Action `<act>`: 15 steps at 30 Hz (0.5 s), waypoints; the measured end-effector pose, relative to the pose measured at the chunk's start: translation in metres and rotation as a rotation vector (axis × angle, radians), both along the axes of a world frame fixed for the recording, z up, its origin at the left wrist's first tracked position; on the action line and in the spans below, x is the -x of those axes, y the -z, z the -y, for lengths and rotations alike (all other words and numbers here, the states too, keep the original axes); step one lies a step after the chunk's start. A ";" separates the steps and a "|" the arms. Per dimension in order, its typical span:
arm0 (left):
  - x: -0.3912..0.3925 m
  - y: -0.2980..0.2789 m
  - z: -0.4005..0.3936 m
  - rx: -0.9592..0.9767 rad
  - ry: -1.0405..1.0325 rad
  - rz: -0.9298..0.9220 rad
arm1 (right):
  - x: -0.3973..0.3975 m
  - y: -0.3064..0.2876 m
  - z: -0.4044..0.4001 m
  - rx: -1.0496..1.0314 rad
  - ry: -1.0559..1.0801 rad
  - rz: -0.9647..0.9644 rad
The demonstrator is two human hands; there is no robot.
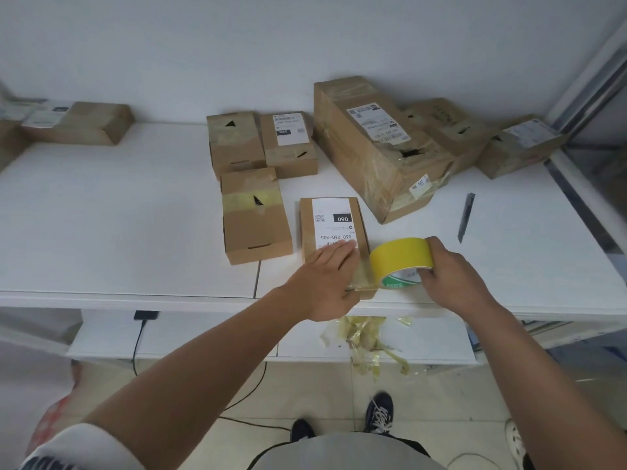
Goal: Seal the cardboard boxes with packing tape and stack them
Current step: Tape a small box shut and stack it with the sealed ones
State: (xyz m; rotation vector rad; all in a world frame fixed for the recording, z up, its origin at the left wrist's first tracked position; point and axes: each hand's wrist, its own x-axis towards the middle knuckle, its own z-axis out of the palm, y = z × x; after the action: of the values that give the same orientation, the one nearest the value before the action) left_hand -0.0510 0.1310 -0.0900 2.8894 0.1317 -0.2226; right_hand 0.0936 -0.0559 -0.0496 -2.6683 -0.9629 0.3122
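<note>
A small cardboard box (334, 220) with a white "060" label lies near the table's front edge. My left hand (327, 281) presses flat on its near end, fingers spread over the label and a strip of clear tape. My right hand (449, 278) grips a yellow roll of packing tape (400, 257) just right of the box; the tape strip runs from the roll across the box's near end.
Three small boxes (254, 215) lie left and behind, a large torn box (369, 147) and two more boxes at the back right, another box (81, 122) far left. A utility knife (465, 217) lies right. Crumpled tape scraps (366, 337) sit on the lower shelf.
</note>
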 end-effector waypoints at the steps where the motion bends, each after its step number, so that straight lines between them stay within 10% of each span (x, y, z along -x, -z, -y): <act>1: -0.005 -0.004 0.001 0.099 -0.071 0.020 | 0.000 0.001 0.000 -0.002 0.003 -0.003; 7: -0.040 -0.004 0.018 0.008 -0.409 0.193 | -0.002 0.004 0.001 -0.003 0.016 -0.002; 15: -0.045 0.003 0.014 -0.042 -0.406 -0.023 | -0.012 0.009 0.014 0.064 -0.022 0.065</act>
State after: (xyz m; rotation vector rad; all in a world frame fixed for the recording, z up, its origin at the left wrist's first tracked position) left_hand -0.0055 0.1171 -0.0934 2.8210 0.7229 -0.1778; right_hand 0.1060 -0.0695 -0.0581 -2.7430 -1.0193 0.2667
